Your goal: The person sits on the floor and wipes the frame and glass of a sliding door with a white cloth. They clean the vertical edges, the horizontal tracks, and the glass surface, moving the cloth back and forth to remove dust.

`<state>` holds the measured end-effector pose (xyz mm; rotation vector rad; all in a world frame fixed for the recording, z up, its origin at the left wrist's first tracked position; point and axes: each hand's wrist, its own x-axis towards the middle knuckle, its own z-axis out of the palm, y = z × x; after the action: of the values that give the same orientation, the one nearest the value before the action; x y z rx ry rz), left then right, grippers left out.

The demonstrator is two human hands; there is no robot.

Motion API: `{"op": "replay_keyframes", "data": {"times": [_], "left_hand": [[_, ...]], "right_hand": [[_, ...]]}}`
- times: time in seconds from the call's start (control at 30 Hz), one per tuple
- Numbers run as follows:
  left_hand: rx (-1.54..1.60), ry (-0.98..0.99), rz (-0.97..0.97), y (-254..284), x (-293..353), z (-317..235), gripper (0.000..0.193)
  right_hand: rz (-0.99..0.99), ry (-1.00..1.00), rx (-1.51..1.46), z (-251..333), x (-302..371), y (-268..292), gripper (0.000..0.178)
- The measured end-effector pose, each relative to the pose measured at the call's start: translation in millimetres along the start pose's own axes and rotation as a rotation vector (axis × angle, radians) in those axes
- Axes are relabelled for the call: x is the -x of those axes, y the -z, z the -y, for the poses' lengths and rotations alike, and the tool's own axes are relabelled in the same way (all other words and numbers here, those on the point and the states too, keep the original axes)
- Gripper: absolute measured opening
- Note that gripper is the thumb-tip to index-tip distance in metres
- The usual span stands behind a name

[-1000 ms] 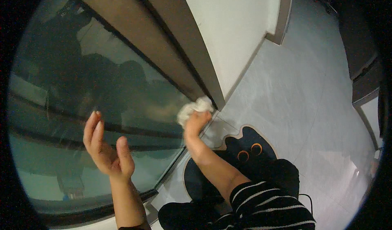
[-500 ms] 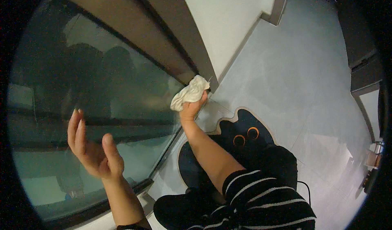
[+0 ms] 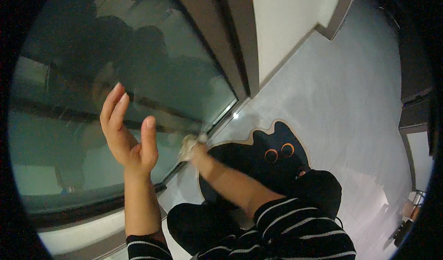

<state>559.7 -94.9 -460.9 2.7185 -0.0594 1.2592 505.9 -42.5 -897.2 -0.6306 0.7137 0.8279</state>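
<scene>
A large dark glass pane (image 3: 184,80) fills the left side, with blurry reflections in it. Against its lower edge, my right hand (image 3: 199,153) grips a crumpled off-white cloth (image 3: 186,148); both are smeared by motion. In front of the glass my left hand (image 3: 127,137) is raised and holds nothing, its thumb and fingers apart. Whether that hand touches the pane I cannot tell. The pane's brown frame (image 3: 210,24) runs along its far right side, beyond both hands.
Beneath me on the grey tiled floor (image 3: 341,94) lies a black cat-shaped mat (image 3: 277,135) with orange-ringed eyes. A white wall (image 3: 286,24) with a brown skirting stands beyond the frame. Dark furniture (image 3: 415,71) lines the far right. My bent knees rest over the mat.
My right hand has moved the cloth from the frame's corner nearer to me along the pane's lower edge. My left hand appears higher and farther right; the whole view has shifted too.
</scene>
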Motion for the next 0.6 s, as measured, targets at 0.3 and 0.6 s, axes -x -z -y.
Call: {"op": "replay_keyframes", "data": {"times": [0.3, 0.6], "left_hand": [[-0.061, 0.035, 0.03, 30.0, 28.5, 7.0, 0.042], [-0.098, 0.085, 0.119, 11.0, 40.8, 1.0, 0.042]], "right_hand": [[-0.405, 0.517, 0.771, 206.1, -40.2, -16.3, 0.029], [0.287, -0.127, -0.115, 66.2, -31.4, 24.1, 0.035]]}}
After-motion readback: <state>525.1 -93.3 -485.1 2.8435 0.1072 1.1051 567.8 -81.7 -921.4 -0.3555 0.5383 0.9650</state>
